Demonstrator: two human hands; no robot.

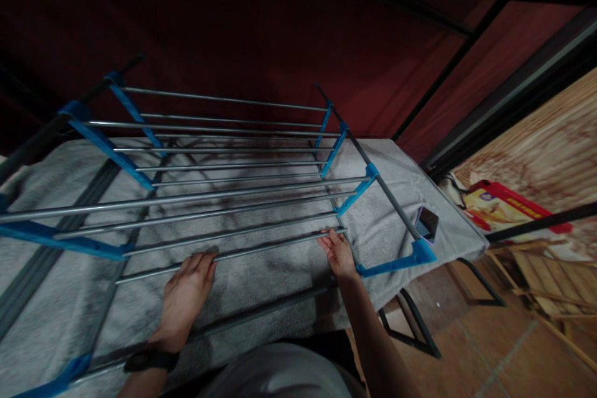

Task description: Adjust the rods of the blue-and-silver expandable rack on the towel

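A thin grey metal rod [268, 245] runs across the near side of a half-built rack with blue plastic brackets [112, 146]. My left hand [189, 286] is closed over the rod left of its middle, knuckles up, with a dark band on the wrist. Near the rod's right end, my right hand [338, 252] pinches it between thumb and fingers, beside the bracket arm [392, 263] at the near right. Several other rods span the brackets behind. Whether the held rod's ends touch the brackets is not clear.
A grey cloth [373, 180] covers the surface under the rack. On it at right lies a phone [426, 224]. Loose dark bars [69, 224] lie at left. Beyond the right edge are a red and yellow box [508, 205] and a wooden folding piece [555, 277].
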